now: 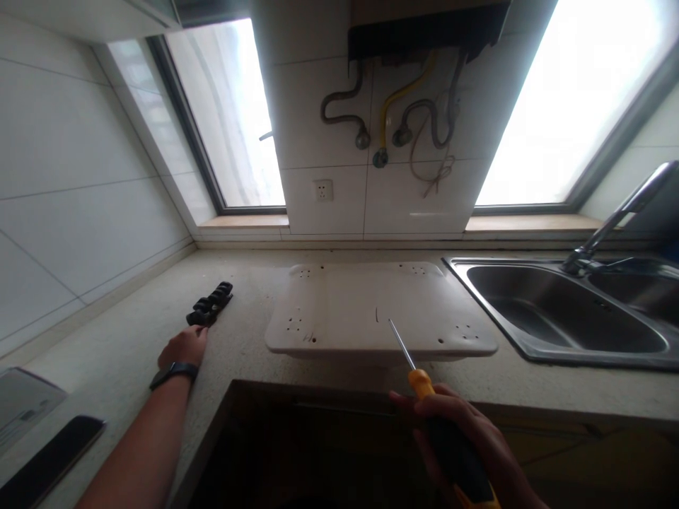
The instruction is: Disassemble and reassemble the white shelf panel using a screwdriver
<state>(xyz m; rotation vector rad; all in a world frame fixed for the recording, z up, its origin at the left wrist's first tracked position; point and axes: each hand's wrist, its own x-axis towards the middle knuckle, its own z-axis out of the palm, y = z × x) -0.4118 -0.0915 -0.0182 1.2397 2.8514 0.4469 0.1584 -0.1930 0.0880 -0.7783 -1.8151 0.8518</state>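
My right hand (450,431) is wrapped round the yellow and black handle of a screwdriver (421,382). The shaft points up and away, its tip in front of a white panel (339,304) on the counter; whether it touches is unclear. Groups of small holes mark the panel's corners. At the left, my left hand (183,346), with a dark watch on the wrist, reaches to a row of several black casters (211,304). Its fingers are closed at the nearest caster, the fingertips partly hidden.
A steel sink (562,311) with a faucet (610,219) is right of the panel. A dark flat object (53,459) lies at the lower left. The counter has a dark cutout (297,445) in front. Pipes (390,106) and a socket (322,190) are on the wall.
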